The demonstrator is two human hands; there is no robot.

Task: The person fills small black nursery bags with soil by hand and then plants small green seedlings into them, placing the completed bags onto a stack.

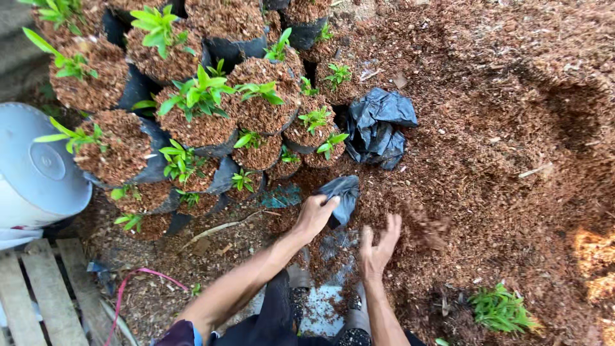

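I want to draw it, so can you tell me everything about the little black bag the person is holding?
The small black bag is thin, soft plastic, crumpled and floppy, with dull grey shine on its folds. The left hand grips its lower left edge, and the rest sticks up and to the right. It looks limp; I cannot see inside. It sits just above the reddish-brown mulch, in front of the filled pots.

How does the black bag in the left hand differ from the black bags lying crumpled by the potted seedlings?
The held bag is gripped at its edge by the left hand and is a single small bag; the crumpled bags lie loose on the mulch, untouched, forming a larger heap. The held bag sits nearer the person; the heap lies beside the seedling pots. Both are black plastic and look empty.
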